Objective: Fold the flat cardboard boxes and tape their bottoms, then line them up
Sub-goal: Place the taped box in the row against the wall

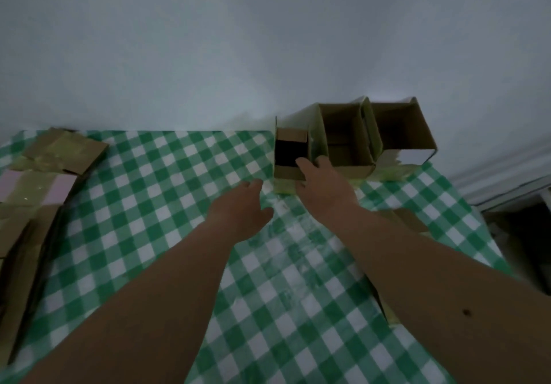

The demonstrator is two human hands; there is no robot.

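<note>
Standing by the wall, three folded boxes (348, 142); right hand (323, 182) gripping the smallest, left hand (241, 207) spread.

Bare forearms, no sleeves, small mole

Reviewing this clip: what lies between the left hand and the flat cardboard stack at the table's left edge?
In the head view, only bare green checked tablecloth lies between the left hand and the flat cardboard stack.
</note>
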